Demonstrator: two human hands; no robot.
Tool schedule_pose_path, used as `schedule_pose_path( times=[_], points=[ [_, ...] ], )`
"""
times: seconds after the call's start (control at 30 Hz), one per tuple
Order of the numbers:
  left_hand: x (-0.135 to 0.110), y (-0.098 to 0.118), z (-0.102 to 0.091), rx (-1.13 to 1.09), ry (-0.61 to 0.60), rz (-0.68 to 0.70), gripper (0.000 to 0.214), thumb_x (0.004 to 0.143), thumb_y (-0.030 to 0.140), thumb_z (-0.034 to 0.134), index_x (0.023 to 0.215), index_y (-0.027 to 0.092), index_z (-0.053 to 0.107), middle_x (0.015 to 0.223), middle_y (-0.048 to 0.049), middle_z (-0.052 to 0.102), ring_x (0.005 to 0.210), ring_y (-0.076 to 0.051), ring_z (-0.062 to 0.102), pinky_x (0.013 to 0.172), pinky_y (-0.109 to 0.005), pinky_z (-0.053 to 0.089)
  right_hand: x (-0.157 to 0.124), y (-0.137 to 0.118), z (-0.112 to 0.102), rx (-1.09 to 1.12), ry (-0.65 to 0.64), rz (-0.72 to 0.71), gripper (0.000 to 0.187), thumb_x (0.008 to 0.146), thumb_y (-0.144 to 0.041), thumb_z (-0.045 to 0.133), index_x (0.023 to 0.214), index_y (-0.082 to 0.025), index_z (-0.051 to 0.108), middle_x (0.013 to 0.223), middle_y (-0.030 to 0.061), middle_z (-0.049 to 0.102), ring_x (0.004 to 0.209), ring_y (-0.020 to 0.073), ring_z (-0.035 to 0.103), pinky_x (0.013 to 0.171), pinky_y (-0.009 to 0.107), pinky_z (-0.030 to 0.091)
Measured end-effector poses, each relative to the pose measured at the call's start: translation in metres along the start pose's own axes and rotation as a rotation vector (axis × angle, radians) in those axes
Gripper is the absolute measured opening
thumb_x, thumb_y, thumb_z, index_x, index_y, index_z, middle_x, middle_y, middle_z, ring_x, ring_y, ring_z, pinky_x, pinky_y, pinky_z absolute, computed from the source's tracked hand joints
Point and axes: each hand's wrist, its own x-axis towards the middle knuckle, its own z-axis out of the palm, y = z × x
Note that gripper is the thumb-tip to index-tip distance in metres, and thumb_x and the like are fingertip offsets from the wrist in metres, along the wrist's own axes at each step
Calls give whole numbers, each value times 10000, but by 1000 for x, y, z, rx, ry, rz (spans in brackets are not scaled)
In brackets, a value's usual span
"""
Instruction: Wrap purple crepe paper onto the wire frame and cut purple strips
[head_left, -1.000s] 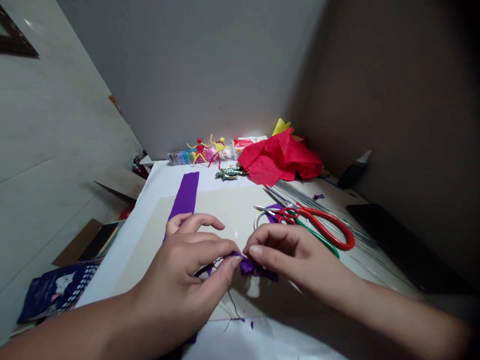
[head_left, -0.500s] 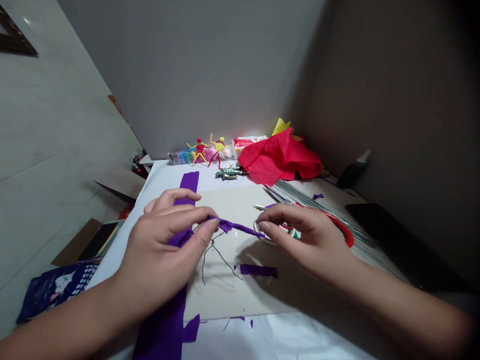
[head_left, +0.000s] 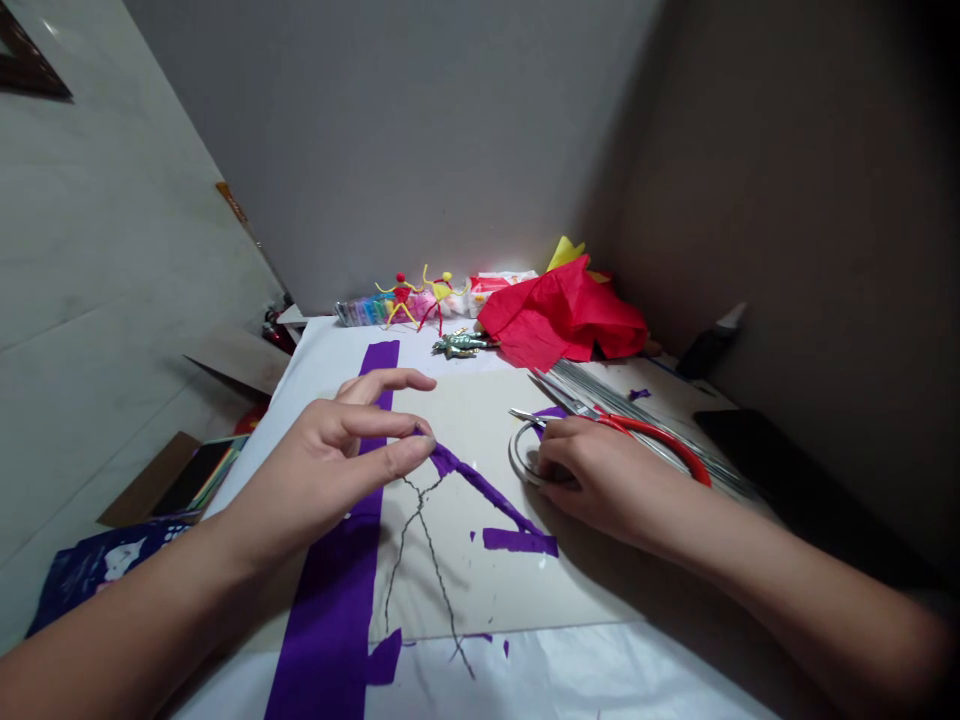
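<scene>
Noting two bare hands over one beige card (head_left: 540, 600) lying on a white-covered tabletop (head_left: 322, 355). Left hand (head_left: 322, 455): thumb and middle finger pressed together on the upper end of one thin twisted strip of purple crepe paper (head_left: 480, 488), index finger lifted clear; contact point small, grip hard to make out. Strip lies slanted across the card, its lower end near one short purple piece (head_left: 520, 541). One forked dark wire (head_left: 420, 560) runs from just below the pinch down past the card's edge; fine, partly faint. One long wide purple crepe band (head_left: 326, 620) lies under the left forearm, cut off by the frame's bottom edge. Right hand (head_left: 607, 480): fingers (head_left: 570, 435) curled down over one silver wire ring (head_left: 525, 455); whether they grip it, cannot tell. One pair of red-handled scissors (head_left: 660, 440) sits just beyond, partly hidden by that hand, beside a bundle of long thin wires (head_left: 637, 420). Farther back: two pipe-cleaner figures (head_left: 420, 300), one red crepe heap (head_left: 562, 315).
</scene>
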Motion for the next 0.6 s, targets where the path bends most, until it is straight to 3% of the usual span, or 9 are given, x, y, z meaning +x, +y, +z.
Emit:
schedule_pose_path(
  times=[0.17, 0.23, 0.43, 0.6],
  points=[
    [4, -8, 9, -183, -164, -134, 206, 787, 261, 608, 597, 199, 657, 1089, -61, 613, 1217, -251, 411, 901, -337, 405, 5, -12, -10, 200, 98, 152, 84, 837, -237, 518, 799, -194, 579, 770, 14, 601, 628, 122, 516, 547, 226, 366],
    [5, -14, 14, -273, -218, -183, 197, 773, 256, 627, 589, 189, 655, 1070, -72, 624, 1215, -253, 416, 920, -349, 390, 4, -17, -12, 316, 132, 150, 110, 864, -263, 499, 802, -190, 553, 761, 10, 595, 634, 116, 511, 555, 221, 374],
    [5, -17, 22, -570, -344, -334, 82, 757, 212, 648, 723, 179, 715, 1149, -64, 599, 1159, -230, 467, 970, -326, 335, 0, -29, 4, 450, 141, -137, 52, 825, -121, 533, 841, -168, 549, 803, 33, 569, 725, 126, 509, 655, 236, 410],
    [0, -11, 24, -656, -402, -333, 99, 767, 199, 631, 736, 149, 710, 1060, -69, 606, 961, -182, 540, 885, -298, 380, -3, -29, 14, 427, 87, -217, 97, 845, -105, 499, 860, -159, 578, 824, 50, 567, 735, 133, 516, 653, 246, 422]
  ],
)
